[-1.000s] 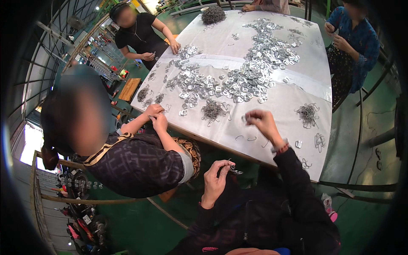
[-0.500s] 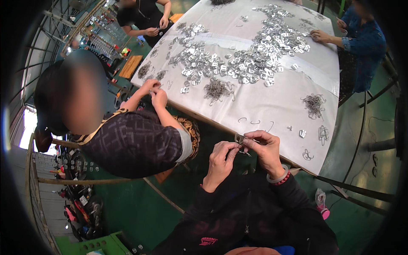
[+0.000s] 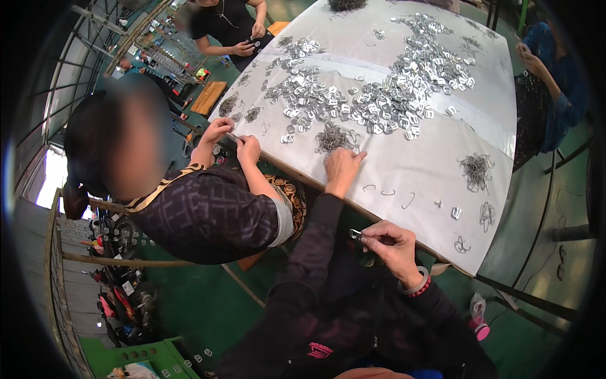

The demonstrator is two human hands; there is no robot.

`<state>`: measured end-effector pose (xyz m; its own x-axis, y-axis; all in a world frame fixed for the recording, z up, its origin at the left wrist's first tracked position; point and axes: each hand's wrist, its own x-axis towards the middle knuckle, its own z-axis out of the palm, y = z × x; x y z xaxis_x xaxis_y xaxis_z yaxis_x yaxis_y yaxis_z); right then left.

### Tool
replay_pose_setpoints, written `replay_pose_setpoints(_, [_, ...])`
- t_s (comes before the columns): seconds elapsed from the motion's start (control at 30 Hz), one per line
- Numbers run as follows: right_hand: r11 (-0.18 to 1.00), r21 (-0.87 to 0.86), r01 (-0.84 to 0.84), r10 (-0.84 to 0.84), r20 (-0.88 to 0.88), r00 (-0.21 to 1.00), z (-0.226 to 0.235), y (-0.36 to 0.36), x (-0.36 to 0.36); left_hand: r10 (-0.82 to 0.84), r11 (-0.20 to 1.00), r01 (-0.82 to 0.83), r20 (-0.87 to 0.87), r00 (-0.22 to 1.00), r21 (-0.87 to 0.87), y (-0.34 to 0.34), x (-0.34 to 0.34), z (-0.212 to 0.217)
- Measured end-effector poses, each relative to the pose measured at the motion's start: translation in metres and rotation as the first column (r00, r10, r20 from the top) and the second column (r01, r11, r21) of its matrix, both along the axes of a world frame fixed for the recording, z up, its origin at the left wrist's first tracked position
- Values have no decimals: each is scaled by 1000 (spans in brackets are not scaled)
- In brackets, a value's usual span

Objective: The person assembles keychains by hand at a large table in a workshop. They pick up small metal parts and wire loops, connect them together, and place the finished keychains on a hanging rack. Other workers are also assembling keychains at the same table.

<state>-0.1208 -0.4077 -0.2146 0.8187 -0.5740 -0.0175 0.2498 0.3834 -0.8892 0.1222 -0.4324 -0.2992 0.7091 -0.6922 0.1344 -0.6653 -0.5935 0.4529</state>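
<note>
— Two hands to list. Left hand (image 3: 341, 165)?

— Laid on the table (image 3: 442, 208) at its near edge, fingers spread and flat, fingertips touching a wire pile (image 3: 334, 137). Nothing pinched.

— Right hand (image 3: 392, 245)?

— Off the table, just below its near edge. Thumb and fingers pressed together on a small metal clip (image 3: 356, 235) (its end sticks out to the left). Red and white band at the wrist.

— Loose stock by the near edge?

— Three bent wires (image 3: 388, 192) between the hands, apart from each other. Toward the near right corner, a few single clips (image 3: 456, 213) and small wire tangles; a further wire pile (image 3: 476, 169) by the right edge.

— Bulk stock?

— Clip heap (image 3: 379, 95) across the middle of the table, running to the far side.

— Other people?

— One neighbour (image 3: 208, 215) in a patterned top at the left edge, both hands on the table corner. Another at the far left corner, a third in blue at the right edge.
</note>
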Motion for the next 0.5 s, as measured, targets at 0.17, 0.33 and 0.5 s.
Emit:
replay_pose_setpoints(0.17, [999, -40, 8, -9, -18, 1000, 4, 0, -6, -60, 991, 20, 303, 951, 135, -28, 4, -22])
replay_pose_setpoints(0.33, [998, -66, -5, 4, -23, 1000, 4, 5, -5, -82, 987, 111, 227, 970, -118, -6, -6, -29])
replay_pose_setpoints(0.5, [997, -83, -10, 10, 4, 1000, 3, 8, -1, -162, 937, 115, -116, 980, -330, 38, -22, -2])
